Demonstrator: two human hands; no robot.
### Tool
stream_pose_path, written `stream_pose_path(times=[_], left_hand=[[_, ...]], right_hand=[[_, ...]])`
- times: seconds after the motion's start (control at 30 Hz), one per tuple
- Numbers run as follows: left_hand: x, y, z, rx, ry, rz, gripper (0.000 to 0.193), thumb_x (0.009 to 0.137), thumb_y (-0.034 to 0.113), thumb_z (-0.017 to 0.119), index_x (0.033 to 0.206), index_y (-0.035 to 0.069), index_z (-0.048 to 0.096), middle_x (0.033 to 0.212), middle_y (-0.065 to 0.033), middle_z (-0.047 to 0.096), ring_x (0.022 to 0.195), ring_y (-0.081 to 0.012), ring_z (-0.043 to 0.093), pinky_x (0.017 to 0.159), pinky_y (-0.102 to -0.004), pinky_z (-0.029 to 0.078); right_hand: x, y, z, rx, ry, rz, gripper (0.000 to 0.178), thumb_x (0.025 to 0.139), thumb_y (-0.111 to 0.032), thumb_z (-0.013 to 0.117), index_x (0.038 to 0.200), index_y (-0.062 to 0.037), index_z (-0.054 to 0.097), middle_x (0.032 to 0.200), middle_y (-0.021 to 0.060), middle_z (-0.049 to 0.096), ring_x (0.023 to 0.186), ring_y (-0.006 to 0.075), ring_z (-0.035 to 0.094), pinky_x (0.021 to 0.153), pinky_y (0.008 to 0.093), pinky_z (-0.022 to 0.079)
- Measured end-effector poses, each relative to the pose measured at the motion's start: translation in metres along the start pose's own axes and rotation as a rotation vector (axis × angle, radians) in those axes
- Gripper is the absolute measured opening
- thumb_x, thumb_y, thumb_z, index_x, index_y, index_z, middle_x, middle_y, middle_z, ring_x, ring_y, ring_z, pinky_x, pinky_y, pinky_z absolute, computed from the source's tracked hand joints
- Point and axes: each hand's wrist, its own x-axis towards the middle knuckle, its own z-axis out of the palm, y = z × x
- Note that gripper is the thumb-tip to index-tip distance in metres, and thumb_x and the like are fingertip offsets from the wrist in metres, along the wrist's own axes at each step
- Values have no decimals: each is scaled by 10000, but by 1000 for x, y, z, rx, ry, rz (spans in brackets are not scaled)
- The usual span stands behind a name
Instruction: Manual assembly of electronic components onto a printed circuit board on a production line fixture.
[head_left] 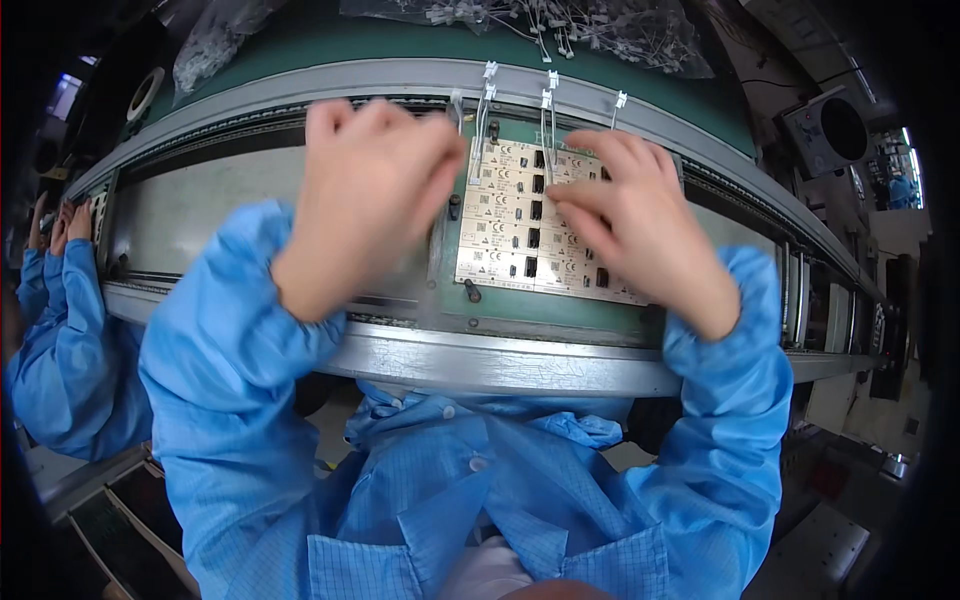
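Observation:
A white panel of small circuit boards (505, 235) with black parts lies in a green carrier (560, 315) on a conveyor line. My left hand (365, 195) hovers over the panel's left edge, fingers curled; what it pinches is hidden. My right hand (635, 215) rests on the panel's right side, fingertips pressing near the black parts. Thin white wired components (487, 100) stand up at the panel's far edge.
The grey metal rail (480, 365) of the conveyor runs along the near side. Clear bags of white wired parts (600, 30) lie on the green shelf beyond. A co-worker in a blue sleeve (50, 330) works at the left. A round fan (840, 130) sits at right.

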Motion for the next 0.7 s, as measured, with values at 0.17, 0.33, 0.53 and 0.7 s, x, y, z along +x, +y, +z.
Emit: stream_pose_path(times=[0.17,0.33,0.53,0.7], left_hand=[[-10,21,4,15,-106,-44,127,831,154,755,938,156,686,958,40,660,1011,-225,579,888,-451,355],[-7,26,21,20,-105,-58,90,824,160,765,895,150,711,1002,44,652,1046,-233,555,886,-439,354],[-12,17,26,-121,-184,-218,53,813,168,781,854,142,757,964,43,667,1027,-249,551,888,-406,362],[-6,7,8,-121,-244,-217,46,807,136,778,852,140,770,959,36,675,1034,-252,548,896,-384,370]], right_hand=[[88,54,27,-32,147,60,109,908,-104,656,959,-41,729,980,130,725,898,320,703,814,421,554],[145,123,92,-306,-100,324,152,861,-77,576,904,-38,716,957,197,710,896,403,691,813,501,557],[143,128,88,-213,196,91,169,842,-46,560,929,-3,699,958,212,711,919,418,698,819,511,555],[150,123,78,-110,251,137,195,854,-44,554,986,15,685,940,240,706,913,444,689,829,525,547]])
